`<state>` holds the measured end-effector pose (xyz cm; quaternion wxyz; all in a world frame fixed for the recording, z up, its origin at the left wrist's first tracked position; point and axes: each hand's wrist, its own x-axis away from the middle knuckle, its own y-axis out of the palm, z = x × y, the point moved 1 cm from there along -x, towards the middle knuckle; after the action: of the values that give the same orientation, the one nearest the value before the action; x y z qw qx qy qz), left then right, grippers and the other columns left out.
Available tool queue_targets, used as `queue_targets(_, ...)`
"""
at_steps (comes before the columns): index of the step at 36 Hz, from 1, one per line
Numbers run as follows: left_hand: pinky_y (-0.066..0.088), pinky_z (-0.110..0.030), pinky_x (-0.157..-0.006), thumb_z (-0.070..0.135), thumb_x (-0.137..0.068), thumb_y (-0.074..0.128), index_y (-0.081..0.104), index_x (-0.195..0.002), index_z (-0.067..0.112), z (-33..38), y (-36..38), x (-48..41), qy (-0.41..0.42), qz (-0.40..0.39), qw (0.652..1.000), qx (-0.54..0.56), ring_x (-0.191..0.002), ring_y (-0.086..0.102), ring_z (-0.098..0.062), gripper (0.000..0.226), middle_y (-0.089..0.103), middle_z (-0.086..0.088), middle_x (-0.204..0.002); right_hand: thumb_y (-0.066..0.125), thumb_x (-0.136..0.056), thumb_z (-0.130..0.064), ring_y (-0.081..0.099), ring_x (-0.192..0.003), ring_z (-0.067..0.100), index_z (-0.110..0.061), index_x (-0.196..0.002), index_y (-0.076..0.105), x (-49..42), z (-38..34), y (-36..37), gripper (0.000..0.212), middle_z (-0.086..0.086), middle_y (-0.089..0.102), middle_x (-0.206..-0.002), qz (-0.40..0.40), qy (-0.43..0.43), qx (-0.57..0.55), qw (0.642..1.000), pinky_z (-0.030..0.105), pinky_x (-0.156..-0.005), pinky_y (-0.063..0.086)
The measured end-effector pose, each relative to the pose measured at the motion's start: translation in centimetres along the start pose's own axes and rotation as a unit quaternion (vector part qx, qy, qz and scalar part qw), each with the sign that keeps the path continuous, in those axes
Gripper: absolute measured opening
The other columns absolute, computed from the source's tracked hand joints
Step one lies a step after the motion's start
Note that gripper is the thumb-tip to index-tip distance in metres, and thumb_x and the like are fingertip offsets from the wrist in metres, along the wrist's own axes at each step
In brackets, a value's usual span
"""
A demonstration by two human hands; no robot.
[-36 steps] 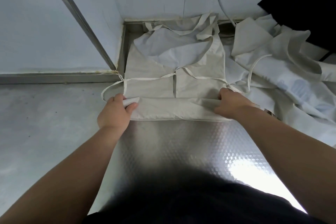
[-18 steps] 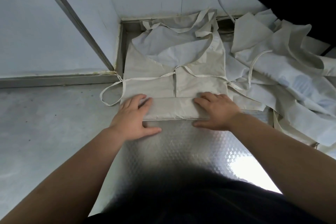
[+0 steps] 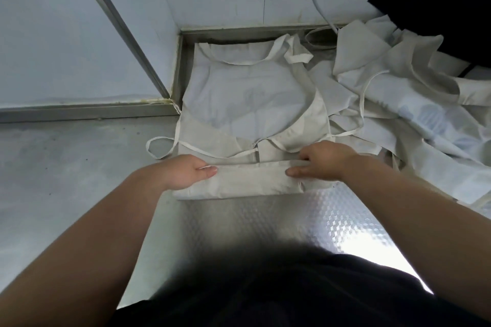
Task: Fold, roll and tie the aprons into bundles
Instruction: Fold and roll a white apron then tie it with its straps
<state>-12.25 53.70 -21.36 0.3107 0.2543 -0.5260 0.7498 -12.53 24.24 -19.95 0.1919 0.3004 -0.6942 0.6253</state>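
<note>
**Steel worktop, cream cloth: rolling step in hand**

An embossed metal table (image 3: 279,223) is seen beneath and nearer than both hands. Off to the outer side of the right hand, a heap of loose aprons (image 3: 425,114) is left waiting, so most of the task is judged to be still ahead. The apron (image 3: 252,103) being worked is spread flat beyond the fingertips, bib end farthest away against the wall, neck strap (image 3: 255,61) at its top.

Its near hem has been turned up into a rolled band (image 3: 249,183), which lies between the two hands. The left hand (image 3: 183,171) is clamped on the band's left end, thumb laid along the top and fingers tucked over the far edge. The right hand (image 3: 321,164) is closed on the right end in the same way (its fingertips are partly hidden by the fold).

The rolling is judged to be in its early turns. For the next move, the band would need to be turned away from the body with even pressure at both ends, or one end may run ahead. A waist tie (image 3: 159,146) is looped just beyond the left hand and should be kept free for the knot.
</note>
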Motion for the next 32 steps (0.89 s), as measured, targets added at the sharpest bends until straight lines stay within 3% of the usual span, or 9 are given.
queue_targets(7,0.037,-0.032,-0.082,0.051,-0.087,0.054,0.056,-0.098,0.025,1.7,2.2,1.4,-0.041,0.231,0.957,-0.172,-0.108,0.052,-0.022,0.028,0.058,0.002,-0.105,0.036,-0.096,-0.049,0.044,-0.121,0.025,-0.023,-0.128,0.045,0.6,-1.0,2.6,0.042,0.002,0.052,-0.130,0.166,-0.003,0.128,0.978,0.038,-0.100,0.025)
queue_targets(10,0.043,-0.039,-0.077,0.017,-0.066,0.078,0.066,-0.093,0.020,1.8,3.9,1.5,0.090,0.349,0.913,-0.190,-0.091,0.059,-0.029,0.030,0.061,-0.002,-0.094,0.033,-0.099,-0.039,0.043,-0.119,0.024,-0.023,-0.129,0.044,0.8,-1.2,4.0,0.036,0.001,0.049,-0.128,0.185,-0.008,0.101,0.978,0.038,-0.100,0.024)
queue_targets(12,0.049,-0.038,-0.066,-0.004,-0.051,0.074,0.066,-0.081,0.017,1.5,5.6,1.4,0.162,0.330,0.916,-0.161,-0.074,0.061,-0.031,0.037,0.062,-0.004,-0.080,0.035,-0.099,-0.033,0.043,-0.120,0.023,-0.025,-0.131,0.045,0.9,-1.3,4.5,0.034,0.001,0.048,-0.129,0.180,-0.010,0.046,0.983,0.037,-0.101,0.023)
queue_targets(14,0.052,-0.041,-0.068,-0.006,-0.063,0.062,0.065,-0.084,0.014,1.7,6.4,1.7,0.145,0.295,0.941,-0.079,-0.079,0.059,-0.033,0.029,0.061,-0.006,-0.084,0.040,-0.097,-0.029,0.045,-0.119,0.023,-0.023,-0.129,0.049,1.1,-1.3,4.6,0.033,0.001,0.049,-0.127,0.174,-0.012,-0.022,0.984,0.035,-0.100,0.025)
queue_targets(17,0.049,-0.040,-0.074,0.024,-0.078,0.039,0.064,-0.086,0.017,1.6,7.4,2.1,0.128,0.294,0.945,-0.061,-0.084,0.058,-0.031,0.027,0.060,-0.002,-0.085,0.045,-0.093,-0.025,0.052,-0.107,0.024,-0.019,-0.114,0.057,1.7,-0.9,4.8,0.026,0.002,0.057,-0.115,0.160,-0.033,-0.072,0.984,0.033,-0.094,0.031)
queue_targets(20,0.037,-0.030,-0.074,0.035,-0.072,0.036,0.060,-0.080,0.024,1.9,7.4,3.2,0.139,0.242,0.956,-0.093,-0.082,0.058,-0.026,0.028,0.051,0.011,-0.071,0.050,-0.087,-0.023,0.055,-0.096,0.024,-0.019,-0.089,0.056,2.6,-0.9,5.2,0.008,0.002,0.062,-0.100,0.135,-0.049,-0.085,0.986,0.030,-0.081,0.036)
queue_targets(24,0.023,-0.027,-0.073,0.053,-0.058,0.019,0.046,-0.073,0.030,1.9,7.9,4.6,0.130,0.212,0.956,-0.154,-0.077,0.057,-0.016,0.038,0.046,0.013,-0.062,0.053,-0.084,-0.023,0.056,-0.087,0.023,-0.023,-0.070,0.046,3.4,-1.3,6.1,0.016,-0.002,0.062,-0.085,0.121,-0.061,-0.068,0.988,0.026,-0.069,0.034)
queue_targets(29,0.018,-0.024,-0.077,0.060,-0.051,0.035,0.056,-0.079,0.029,1.4,8.6,5.1,0.137,0.263,0.944,-0.147,-0.093,0.051,-0.017,0.046,0.053,0.013,-0.087,0.054,-0.081,-0.031,0.058,-0.084,0.023,-0.029,-0.061,0.041,3.9,-1.7,6.8,0.023,-0.007,0.058,-0.075,0.102,-0.038,-0.084,0.991,0.031,-0.072,0.048)
queue_targets(32,0.027,-0.030,-0.097,0.057,-0.052,0.044,0.055,-0.118,0.031,1.4,8.2,5.2,0.150,0.232,0.952,-0.128,-0.122,0.040,-0.019,0.071,0.043,0.007,-0.131,0.051,-0.088,-0.043,0.058,-0.081,0.027,-0.021,-0.087,0.043,4.3,-2.1,7.0,0.023,-0.004,0.053,-0.074,0.137,-0.015,-0.091,0.986,0.032,-0.064,0.043)
